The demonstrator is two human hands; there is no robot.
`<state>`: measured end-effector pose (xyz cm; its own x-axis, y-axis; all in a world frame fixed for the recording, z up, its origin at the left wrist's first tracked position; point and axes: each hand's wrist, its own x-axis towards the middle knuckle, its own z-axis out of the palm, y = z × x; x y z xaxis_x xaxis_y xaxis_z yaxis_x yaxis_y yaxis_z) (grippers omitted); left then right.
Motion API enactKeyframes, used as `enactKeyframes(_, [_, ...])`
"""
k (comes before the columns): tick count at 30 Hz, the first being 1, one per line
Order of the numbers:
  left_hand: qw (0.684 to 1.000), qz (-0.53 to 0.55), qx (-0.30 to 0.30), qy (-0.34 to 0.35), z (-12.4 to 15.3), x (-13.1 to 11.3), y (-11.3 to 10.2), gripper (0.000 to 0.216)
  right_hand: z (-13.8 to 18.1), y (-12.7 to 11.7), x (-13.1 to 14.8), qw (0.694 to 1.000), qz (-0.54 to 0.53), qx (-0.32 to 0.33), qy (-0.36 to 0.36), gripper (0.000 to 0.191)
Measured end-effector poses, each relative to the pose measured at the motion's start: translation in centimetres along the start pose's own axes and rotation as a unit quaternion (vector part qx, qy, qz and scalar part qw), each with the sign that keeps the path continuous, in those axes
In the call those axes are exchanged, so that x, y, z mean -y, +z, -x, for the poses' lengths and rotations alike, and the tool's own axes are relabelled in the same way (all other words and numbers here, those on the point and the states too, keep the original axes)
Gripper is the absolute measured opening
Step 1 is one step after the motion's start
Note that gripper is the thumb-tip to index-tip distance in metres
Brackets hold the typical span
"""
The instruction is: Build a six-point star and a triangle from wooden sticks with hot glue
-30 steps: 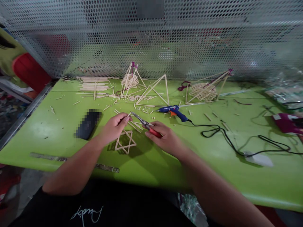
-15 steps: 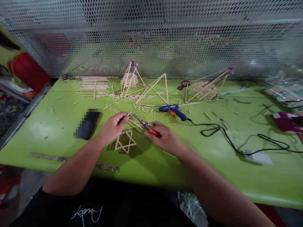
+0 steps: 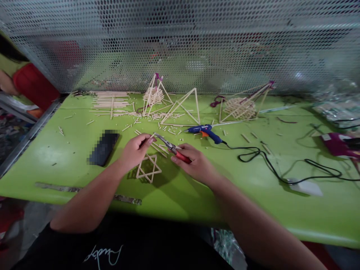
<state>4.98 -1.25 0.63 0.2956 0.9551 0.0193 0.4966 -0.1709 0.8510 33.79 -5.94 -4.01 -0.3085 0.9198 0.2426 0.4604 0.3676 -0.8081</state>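
My left hand (image 3: 134, 150) is closed in a pinch on a thin wooden stick (image 3: 153, 135), most of which the fingers hide. Closed around the red handles of a pair of pliers (image 3: 170, 145), my right hand (image 3: 198, 163) points their jaws left. The jaw tips meet the stick's end by my left fingertips. Just below my hands, a six-pointed star (image 3: 152, 173) made of sticks lies flat on the green table (image 3: 180, 197). Several loose sticks (image 3: 161, 150) lie behind the pliers.
A blue glue gun (image 3: 204, 131) trails a black cable (image 3: 277, 174) to the right. Stick pyramids (image 3: 196, 107) stand near the perforated metal panel (image 3: 180, 45). A phone (image 3: 104, 148), a metal strip (image 3: 128, 199) and a stick pile (image 3: 109, 101) lie leftward. A person's arm (image 3: 7, 83) shows far left.
My hands, the stick and the pliers hold nearly the same pose. At the far left, the other person's arm has come further into view.
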Motion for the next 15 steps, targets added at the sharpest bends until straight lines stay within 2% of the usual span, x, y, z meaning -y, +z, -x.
enactKeyframes(7, [1.000, -0.005, 0.000, -0.002, -0.03, 0.32, 0.00, 0.043, -0.04, 0.07, -0.06, 1.000, 0.007, -0.002, 0.012, 0.034])
enactKeyframes(15, [1.000, -0.008, 0.004, 0.006, -0.02, 0.51, -0.04, 0.043, -0.39, 0.10, 0.50, 0.996, 0.023, -0.033, 0.078, 0.078])
